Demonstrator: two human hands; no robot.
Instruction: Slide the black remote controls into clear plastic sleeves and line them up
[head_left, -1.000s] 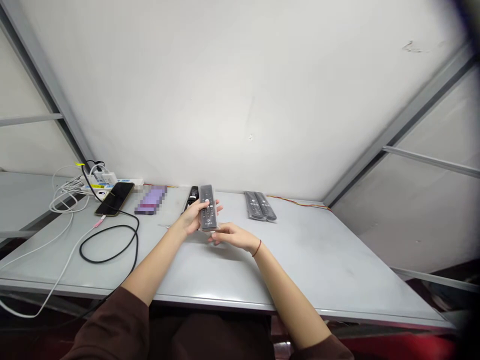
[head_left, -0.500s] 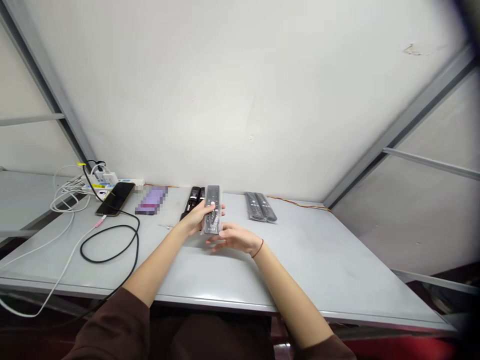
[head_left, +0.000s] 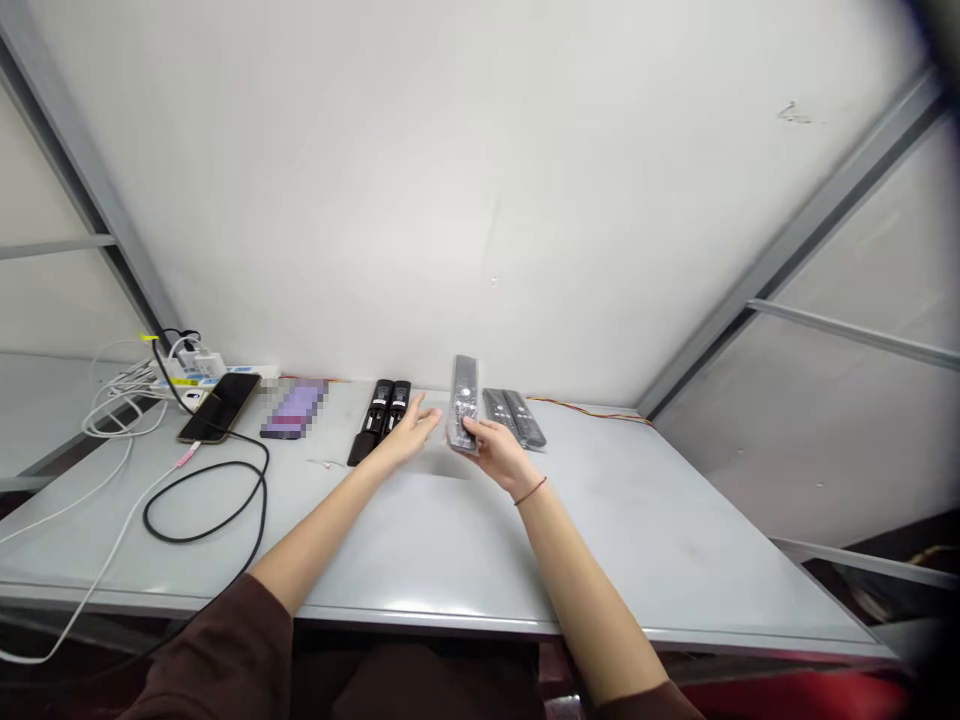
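Across a pale grey table [head_left: 675, 530], things run along the far edge. At ten o'clock sits a white power strip [head_left: 199, 378], with a tangle of white cables [head_left: 124, 410] beside it. A phone [head_left: 219, 407] lies just in front of the strip, and a black cable [head_left: 202, 528] loops on the table nearer the person. Toward eleven o'clock lies a flat purple object [head_left: 294, 409], too blurred to identify. Just left of twelve, two black remotes [head_left: 381, 420] lie side by side. The left hand [head_left: 409, 432] is open with its fingers spread, just in front of them and holding nothing. At twelve o'clock, the right hand [head_left: 499, 452] is closed around the lower end of a remote in clear plastic [head_left: 463, 403], which stands nearly upright with a slight tilt. Its top points toward the far edge. Just to its right, two more plastic-wrapped remotes [head_left: 514, 417] lie flat together. Toward one o'clock, a thin red and yellow wire [head_left: 592, 410] runs along the wall.
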